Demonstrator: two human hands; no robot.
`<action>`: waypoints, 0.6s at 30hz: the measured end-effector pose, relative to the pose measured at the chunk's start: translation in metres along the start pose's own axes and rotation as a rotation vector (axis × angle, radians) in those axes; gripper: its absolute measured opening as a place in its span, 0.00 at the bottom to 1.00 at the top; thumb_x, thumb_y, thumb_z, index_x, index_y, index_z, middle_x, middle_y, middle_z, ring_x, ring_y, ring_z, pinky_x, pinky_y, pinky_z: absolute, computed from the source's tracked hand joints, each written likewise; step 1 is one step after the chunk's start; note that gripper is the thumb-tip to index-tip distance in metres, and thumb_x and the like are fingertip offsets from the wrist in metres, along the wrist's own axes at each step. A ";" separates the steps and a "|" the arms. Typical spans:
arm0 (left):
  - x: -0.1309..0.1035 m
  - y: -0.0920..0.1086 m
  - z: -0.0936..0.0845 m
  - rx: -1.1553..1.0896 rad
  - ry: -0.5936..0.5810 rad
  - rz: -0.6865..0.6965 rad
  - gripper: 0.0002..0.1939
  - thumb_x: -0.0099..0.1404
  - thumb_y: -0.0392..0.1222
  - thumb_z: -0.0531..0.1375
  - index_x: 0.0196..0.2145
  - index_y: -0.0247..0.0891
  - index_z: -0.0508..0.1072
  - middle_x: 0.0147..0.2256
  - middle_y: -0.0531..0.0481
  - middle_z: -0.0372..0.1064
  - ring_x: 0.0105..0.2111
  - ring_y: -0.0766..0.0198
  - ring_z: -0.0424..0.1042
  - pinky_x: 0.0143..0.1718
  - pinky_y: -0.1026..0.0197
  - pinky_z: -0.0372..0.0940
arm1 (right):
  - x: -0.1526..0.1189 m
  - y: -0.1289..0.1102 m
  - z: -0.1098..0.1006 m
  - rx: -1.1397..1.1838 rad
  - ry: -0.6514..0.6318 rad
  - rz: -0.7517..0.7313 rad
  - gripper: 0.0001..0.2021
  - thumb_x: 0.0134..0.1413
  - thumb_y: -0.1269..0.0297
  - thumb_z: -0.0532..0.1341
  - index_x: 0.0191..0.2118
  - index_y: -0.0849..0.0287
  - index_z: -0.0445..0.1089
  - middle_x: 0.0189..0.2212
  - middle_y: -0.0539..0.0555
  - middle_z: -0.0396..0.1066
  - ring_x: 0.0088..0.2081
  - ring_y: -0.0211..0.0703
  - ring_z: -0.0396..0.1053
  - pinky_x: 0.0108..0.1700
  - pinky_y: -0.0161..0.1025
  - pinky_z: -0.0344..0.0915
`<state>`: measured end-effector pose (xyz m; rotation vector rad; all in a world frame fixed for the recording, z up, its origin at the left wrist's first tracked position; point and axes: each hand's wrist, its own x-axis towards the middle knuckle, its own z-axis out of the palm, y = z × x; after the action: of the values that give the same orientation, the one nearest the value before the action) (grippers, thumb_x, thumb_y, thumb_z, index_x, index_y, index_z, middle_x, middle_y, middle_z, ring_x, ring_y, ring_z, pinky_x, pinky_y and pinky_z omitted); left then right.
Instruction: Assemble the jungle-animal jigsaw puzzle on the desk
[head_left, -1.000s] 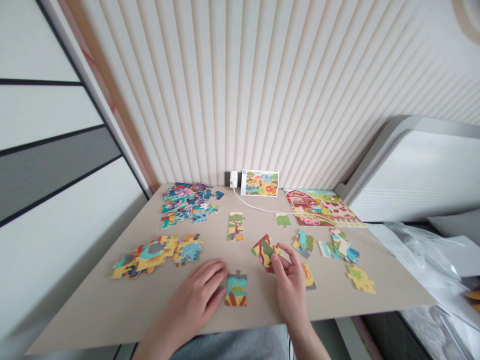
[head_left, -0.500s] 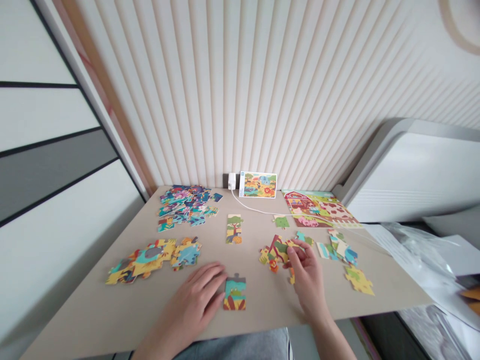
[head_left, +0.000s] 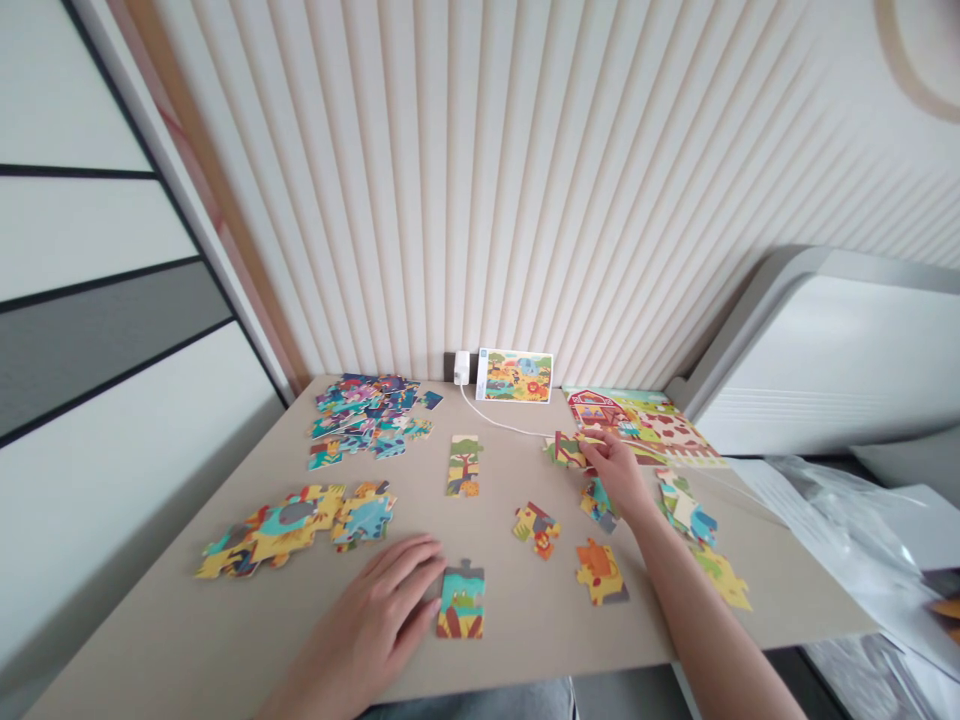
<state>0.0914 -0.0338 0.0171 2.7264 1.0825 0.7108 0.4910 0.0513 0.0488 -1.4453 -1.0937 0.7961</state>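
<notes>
My right hand [head_left: 619, 474] pinches a puzzle piece with a dark red tree trunk [head_left: 570, 451] at the back right of the table. That piece largely covers a green puzzle piece, and I cannot tell if the two touch. My left hand [head_left: 382, 605] lies flat on the table, fingers stretched out, beside a crocodile puzzle piece [head_left: 461, 603]. Near my right forearm lie a lion puzzle piece [head_left: 538, 530], an orange and yellow puzzle piece [head_left: 601, 572] and a teal puzzle piece [head_left: 598, 503]. Two joined tree pieces [head_left: 465, 466] stand farther back.
Piles of yellow pieces [head_left: 289, 525] and dark blue pieces [head_left: 375, 400] lie on the left. A picture card [head_left: 515, 376] leans on the wall by a white charger [head_left: 462, 367], whose cable crosses the table. A farm puzzle [head_left: 645, 420] and loose pieces [head_left: 686, 510] lie right.
My right hand has moved away from me with the tree-trunk piece, from the loose pieces to over the green piece. The lion and orange pieces are now uncovered. My left hand stays put.
</notes>
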 end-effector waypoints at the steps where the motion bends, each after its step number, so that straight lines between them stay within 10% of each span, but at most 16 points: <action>1: 0.000 0.000 0.000 -0.001 0.003 -0.001 0.19 0.73 0.40 0.59 0.59 0.48 0.74 0.61 0.49 0.71 0.61 0.54 0.70 0.62 0.53 0.69 | -0.001 0.003 -0.001 0.004 0.003 0.000 0.30 0.45 0.39 0.71 0.46 0.58 0.75 0.23 0.48 0.72 0.25 0.40 0.68 0.26 0.38 0.69; 18: 0.001 -0.002 0.000 0.008 -0.036 -0.007 0.19 0.73 0.41 0.59 0.60 0.48 0.73 0.60 0.47 0.70 0.61 0.53 0.69 0.62 0.50 0.69 | -0.010 0.016 -0.016 -0.063 0.104 -0.094 0.28 0.46 0.41 0.72 0.44 0.59 0.79 0.34 0.57 0.80 0.32 0.46 0.74 0.33 0.40 0.69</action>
<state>0.0913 -0.0319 0.0166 2.7295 1.0896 0.6557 0.5052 0.0371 0.0349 -1.4601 -1.1076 0.6180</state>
